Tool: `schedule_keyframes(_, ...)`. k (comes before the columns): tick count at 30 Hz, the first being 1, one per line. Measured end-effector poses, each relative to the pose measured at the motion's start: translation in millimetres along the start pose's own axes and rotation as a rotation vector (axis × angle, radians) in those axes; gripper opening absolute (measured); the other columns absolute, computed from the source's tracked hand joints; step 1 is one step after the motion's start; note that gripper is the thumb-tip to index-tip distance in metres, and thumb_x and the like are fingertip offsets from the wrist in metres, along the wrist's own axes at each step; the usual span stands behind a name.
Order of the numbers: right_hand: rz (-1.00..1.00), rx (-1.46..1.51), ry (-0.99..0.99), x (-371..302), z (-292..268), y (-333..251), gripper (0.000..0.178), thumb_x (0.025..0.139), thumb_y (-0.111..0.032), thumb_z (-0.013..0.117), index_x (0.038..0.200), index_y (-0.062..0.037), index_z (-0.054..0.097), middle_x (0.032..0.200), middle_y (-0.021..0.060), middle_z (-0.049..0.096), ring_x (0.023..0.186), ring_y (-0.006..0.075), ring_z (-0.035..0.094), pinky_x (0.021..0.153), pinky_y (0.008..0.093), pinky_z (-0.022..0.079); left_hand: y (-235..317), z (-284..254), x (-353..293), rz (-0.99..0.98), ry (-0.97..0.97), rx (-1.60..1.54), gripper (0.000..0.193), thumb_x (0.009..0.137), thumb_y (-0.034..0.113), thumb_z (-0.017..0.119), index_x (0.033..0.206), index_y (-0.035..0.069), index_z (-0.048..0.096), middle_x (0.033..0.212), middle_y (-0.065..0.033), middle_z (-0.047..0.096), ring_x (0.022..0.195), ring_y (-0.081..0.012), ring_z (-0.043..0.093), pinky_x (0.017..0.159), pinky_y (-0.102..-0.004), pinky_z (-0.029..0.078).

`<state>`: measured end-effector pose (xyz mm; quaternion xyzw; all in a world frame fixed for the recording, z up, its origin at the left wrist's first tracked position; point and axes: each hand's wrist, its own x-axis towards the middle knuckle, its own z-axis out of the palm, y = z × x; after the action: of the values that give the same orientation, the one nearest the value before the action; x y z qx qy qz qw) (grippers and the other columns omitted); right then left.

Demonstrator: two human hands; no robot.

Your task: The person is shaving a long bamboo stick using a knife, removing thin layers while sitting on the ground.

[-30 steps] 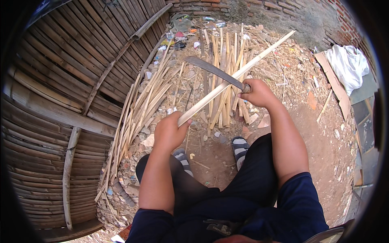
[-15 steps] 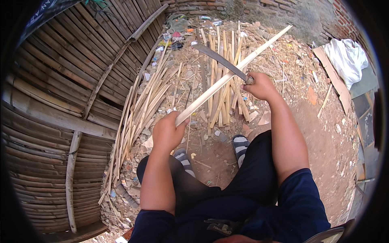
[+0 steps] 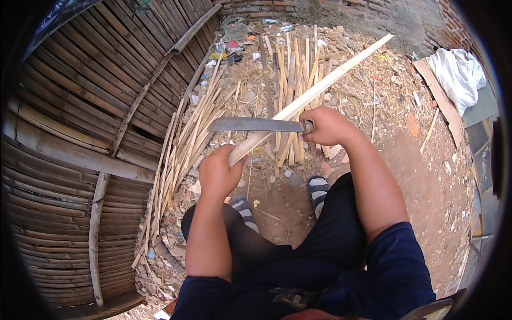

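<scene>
On the left stood a slatted wall (image 3: pixel 64 122), with thin strips (image 3: pixel 176 144) heaped on the ground (image 3: pixel 421 181) beside it. The left hand (image 3: pixel 218 173) was clamped on the near end of a long pale strip (image 3: pixel 341 72), which slanted up rightward over more sticks (image 3: pixel 292 80). A machete (image 3: pixel 256 125) crossed over it, tip leftward; whether the blade touched was hard to tell. The right hand (image 3: pixel 325 126) was wrapped around its handle (image 3: pixel 308 127). Farther right lay a white sack (image 3: pixel 457 77).

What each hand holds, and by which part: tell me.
Left hand: the pale strip, by its near end. Right hand: the machete, by its handle.
</scene>
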<state>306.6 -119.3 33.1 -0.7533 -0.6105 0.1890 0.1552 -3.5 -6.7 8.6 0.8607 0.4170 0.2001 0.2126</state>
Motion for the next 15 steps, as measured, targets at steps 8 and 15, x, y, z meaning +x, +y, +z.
schedule_keyframes(8, 0.374, 0.218, 0.271, 2.1, -4.7, 58.7, 0.049, 0.083, -0.031, 0.088, 0.118, 0.0008, 0.075, 0.108, 0.0244, 0.076, 0.103, 0.0387, 0.074, 0.092, 0.0464, 0.056, 4.9, 1.8, 2.2, 0.045, 0.043, 0.036, 0.029, 0.088, 0.028, 0.084, 0.109, 0.008, 0.079, 0.088, -0.0178, 0.076, 0.083, -0.0397, 0.074, 0.074, -0.0477, 0.056)
schedule_keyframes(15, 0.073, 0.036, -0.015, 2.6, 3.4, 5.7, 0.047, 0.082, -0.033, 0.087, 0.119, -0.0068, 0.077, 0.102, 0.0214, 0.077, 0.103, 0.0406, 0.073, 0.09, 0.049, 0.057, 2.4, 3.3, 3.0, 0.036, 0.033, 0.036, 0.029, 0.088, 0.03, 0.083, 0.106, 0.008, 0.077, 0.095, -0.0181, 0.077, 0.087, -0.0415, 0.073, 0.077, -0.0509, 0.057)
